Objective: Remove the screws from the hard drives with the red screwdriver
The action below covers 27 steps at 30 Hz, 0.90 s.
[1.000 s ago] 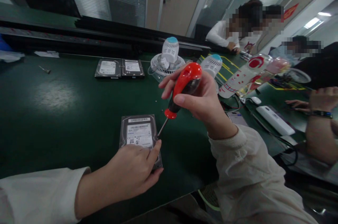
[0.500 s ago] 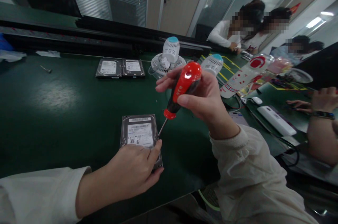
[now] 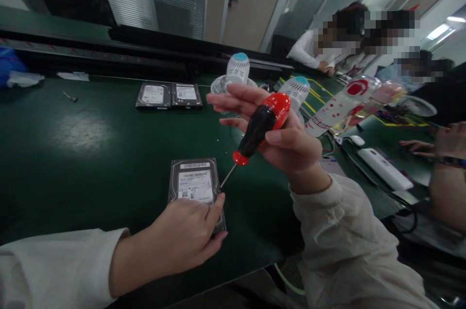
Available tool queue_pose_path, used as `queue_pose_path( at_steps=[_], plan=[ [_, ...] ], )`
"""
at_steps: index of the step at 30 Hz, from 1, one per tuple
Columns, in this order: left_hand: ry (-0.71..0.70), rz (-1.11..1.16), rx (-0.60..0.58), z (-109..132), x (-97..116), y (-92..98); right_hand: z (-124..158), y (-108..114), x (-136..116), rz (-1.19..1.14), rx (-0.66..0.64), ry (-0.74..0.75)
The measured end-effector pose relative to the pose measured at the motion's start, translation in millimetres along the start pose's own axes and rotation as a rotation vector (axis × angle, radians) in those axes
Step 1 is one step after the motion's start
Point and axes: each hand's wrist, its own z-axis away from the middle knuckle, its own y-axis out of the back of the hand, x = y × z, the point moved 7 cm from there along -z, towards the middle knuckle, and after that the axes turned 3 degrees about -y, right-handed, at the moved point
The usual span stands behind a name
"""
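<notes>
A hard drive (image 3: 195, 173) lies label side up on the green table in front of me. My left hand (image 3: 185, 231) covers its near part and holds it, index fingertip at the right edge beside the screwdriver tip and thumb at the lower right corner. In my right hand (image 3: 287, 141) is a red and black screwdriver (image 3: 259, 129), leaning to the right. Its handle rests between thumb and palm while the other fingers stretch out. The tip meets the drive's right edge; whether it sits in a screw I cannot tell.
Two more hard drives (image 3: 153, 94) lie farther back. Behind my right hand stand white fans (image 3: 237, 68). A white and red bottle (image 3: 335, 107), cables and a white power strip (image 3: 385, 168) are on the right, near another person's arm (image 3: 449, 173). More people sit beyond.
The screwdriver handle has turned and leans farther right, its black side now showing. My right fingers have straightened out. My left hand stays on the hard drive.
</notes>
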Motion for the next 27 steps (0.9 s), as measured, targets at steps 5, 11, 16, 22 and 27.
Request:
queue_pose_path(
  at_steps=[5, 11, 16, 22, 27],
  plan=[
    [-0.009, 0.004, 0.020, 1, 0, 0.6, 2, 7, -6, 0.172, 0.151, 0.143],
    [0.005, 0.003, -0.001, -1, -1, -0.3, -1, 11, 2, 0.051, 0.119, 0.066],
    [0.000, 0.000, -0.009, 0, 0, -0.7, 1, 3, -2, 0.042, 0.054, 0.031],
    [-0.003, -0.007, 0.019, 1, 0, -0.6, 3, 9, -4, 0.252, 0.180, 0.100],
    [-0.004, -0.005, 0.007, -1, 0, -0.2, 2, 5, -3, 0.118, 0.104, 0.103]
  ],
)
